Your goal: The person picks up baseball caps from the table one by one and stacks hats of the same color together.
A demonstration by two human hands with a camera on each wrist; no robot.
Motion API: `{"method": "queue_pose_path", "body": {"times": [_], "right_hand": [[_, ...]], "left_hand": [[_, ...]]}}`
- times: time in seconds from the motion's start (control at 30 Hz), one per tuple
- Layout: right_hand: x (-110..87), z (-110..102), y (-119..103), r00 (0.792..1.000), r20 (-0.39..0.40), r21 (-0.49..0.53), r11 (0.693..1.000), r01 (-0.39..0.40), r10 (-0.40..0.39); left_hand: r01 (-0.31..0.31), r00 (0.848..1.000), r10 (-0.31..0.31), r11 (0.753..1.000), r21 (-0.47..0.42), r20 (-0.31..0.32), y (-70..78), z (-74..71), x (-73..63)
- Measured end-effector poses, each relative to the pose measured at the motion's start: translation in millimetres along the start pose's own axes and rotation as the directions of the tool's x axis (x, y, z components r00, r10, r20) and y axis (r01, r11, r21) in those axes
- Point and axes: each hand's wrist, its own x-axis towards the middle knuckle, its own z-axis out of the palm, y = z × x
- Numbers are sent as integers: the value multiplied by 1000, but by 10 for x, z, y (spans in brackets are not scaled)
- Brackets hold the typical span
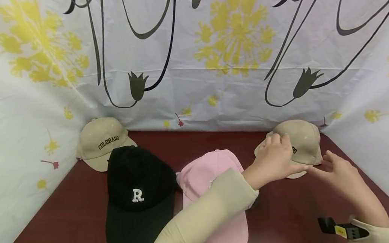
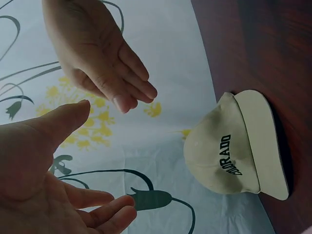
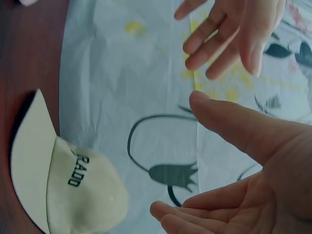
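A beige baseball cap [image 1: 302, 134] sits at the back right of the table, its dark lettering partly hidden by my left hand [image 1: 273, 158]. That hand reaches across from the left with fingers spread. My right hand [image 1: 345, 178] comes in from the right, its thumb extended toward the left thumb. In the left wrist view, a gap separates the left hand [image 2: 63, 175] from the cap [image 2: 222, 151], which rests brim down on the tabletop. The right wrist view likewise has the cap [image 3: 87, 190] apart from the right hand [image 3: 253, 161]. Neither hand holds anything.
A black cap [image 1: 137, 174] with a white R stands left of centre, overlapping a beige COLORADO cap [image 1: 102, 133] behind it. Beneath my left sleeve lies a pink cap [image 1: 214, 165]. A patterned white cloth [image 1: 191, 80] walls the dark red table [image 1: 62, 221] on three sides.
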Motion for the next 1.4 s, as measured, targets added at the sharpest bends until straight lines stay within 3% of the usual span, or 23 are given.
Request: {"method": "queue_pose_path", "body": {"times": [0.1,0.33,0.6,0.8,1.0,1.2,1.4], "right_hand": [[28,-48,129,999,32,21,999,-38,37],[111,-70,364,998,14,26,998,-56,55],[298,143,567,982,40,80,979,-186,184],[418,353,683,972,28,159,959,-236,234],[498,487,845,949,81,212,925,-316,306],[505,691,919,947,60,250,913,-321,317],[487,767,872,954,58,370,881,-295,295]], "left_hand": [[-2,1000,2,1000,6,24,79,26,109],[7,996,-7,1000,-3,93,224,73,357],[97,979,-97,995,12,179,257,321,679],[256,943,-243,966,-26,229,176,613,887],[364,899,-349,931,-10,264,65,1000,954],[435,862,-402,899,-42,308,-22,1329,917],[458,846,-411,886,-68,338,-55,1392,929]]}}
